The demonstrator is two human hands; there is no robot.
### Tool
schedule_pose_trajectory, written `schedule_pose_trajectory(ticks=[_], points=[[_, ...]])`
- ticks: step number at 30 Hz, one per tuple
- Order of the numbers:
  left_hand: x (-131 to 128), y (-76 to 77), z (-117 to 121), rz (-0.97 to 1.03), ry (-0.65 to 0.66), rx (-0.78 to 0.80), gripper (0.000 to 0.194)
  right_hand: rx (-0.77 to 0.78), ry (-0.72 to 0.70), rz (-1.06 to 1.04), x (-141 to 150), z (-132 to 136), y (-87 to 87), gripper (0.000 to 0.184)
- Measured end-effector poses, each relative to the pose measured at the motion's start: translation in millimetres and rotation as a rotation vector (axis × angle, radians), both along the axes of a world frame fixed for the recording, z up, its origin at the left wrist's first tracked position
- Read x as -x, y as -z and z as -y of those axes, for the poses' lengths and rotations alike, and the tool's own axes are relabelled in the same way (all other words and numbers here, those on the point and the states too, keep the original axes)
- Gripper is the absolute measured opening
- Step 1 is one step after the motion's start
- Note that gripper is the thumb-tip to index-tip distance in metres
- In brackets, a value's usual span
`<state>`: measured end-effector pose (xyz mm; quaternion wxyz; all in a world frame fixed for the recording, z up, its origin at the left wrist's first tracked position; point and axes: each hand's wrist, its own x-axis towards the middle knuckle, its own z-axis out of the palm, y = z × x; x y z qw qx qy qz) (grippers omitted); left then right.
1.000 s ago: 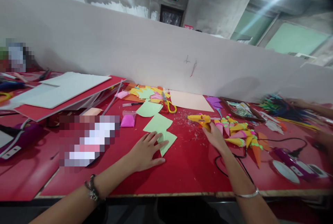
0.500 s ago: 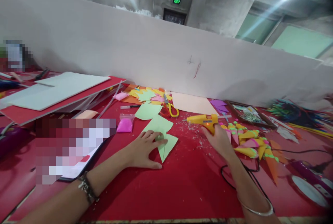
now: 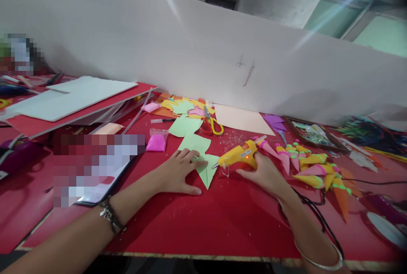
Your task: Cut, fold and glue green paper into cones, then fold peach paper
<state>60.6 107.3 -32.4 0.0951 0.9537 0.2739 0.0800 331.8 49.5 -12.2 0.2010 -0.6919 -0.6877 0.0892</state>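
My left hand (image 3: 182,172) lies palm down with its fingers spread, resting on the near part of some pale green paper (image 3: 206,174) that has a pointed tip and a crease. My right hand (image 3: 265,170) grips a yellow hot glue gun (image 3: 237,155), whose small light glows orange. The nozzle points left and sits at the right edge of the green paper; whether it touches cannot be made out. Another green sheet (image 3: 185,126) lies just beyond. Small paper cones (image 3: 313,168) in yellow, pink and orange, with green and pink trim, are heaped right of my right hand.
Yellow-handled scissors (image 3: 214,123) lie behind the green paper, near a cream sheet (image 3: 243,118). A pink bag (image 3: 157,140) and a phone (image 3: 108,176) are on the left. Black cord (image 3: 313,208) loops by my right forearm. A white partition (image 3: 197,40) stands behind the red table (image 3: 197,227).
The glue gun has come left and toward me in my right hand, its nozzle now at the green paper. My left hand stays on the paper. The camera view has tipped downward.
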Motion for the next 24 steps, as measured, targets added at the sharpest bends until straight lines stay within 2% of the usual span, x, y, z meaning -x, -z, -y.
schedule_pose_trajectory(ticks=[5, 9, 11, 14, 16, 20, 22, 24], points=[[-2.1, 2.3, -1.1, -0.009, -0.009, -0.014, 0.072, 0.031, -0.073, 0.073, 2.1, 3.0, -0.9, 0.032], [5.0, -12.3, 2.7, -0.008, -0.072, -0.068, 0.070, 0.024, -0.081, 0.113, 3.7, 2.8, 0.3, 0.030], [18.3, -24.4, 6.7, 0.005, -0.180, -0.131, 0.061, 0.015, -0.069, 0.115, 3.1, 1.6, 1.2, 0.027], [51.9, -35.8, 13.4, 0.025, -0.472, -0.266, 0.056, -0.010, -0.045, 0.109, 1.0, -0.7, 2.0, 0.025], [79.0, -33.8, 16.7, -0.010, -0.621, -0.321, 0.053, -0.024, -0.033, 0.095, -0.4, -1.6, 2.0, 0.025], [121.4, -15.5, 19.9, -0.038, -0.683, -0.289, 0.050, -0.040, -0.036, 0.022, -3.4, -2.2, 3.0, 0.026], [128.1, -10.0, 20.9, -0.052, -0.697, -0.257, 0.051, -0.037, -0.028, -0.012, -5.3, -2.9, 4.1, 0.027], [122.9, -11.3, 22.0, -0.034, -0.701, -0.279, 0.055, -0.034, -0.011, -0.022, -7.3, -3.9, 5.2, 0.028]])
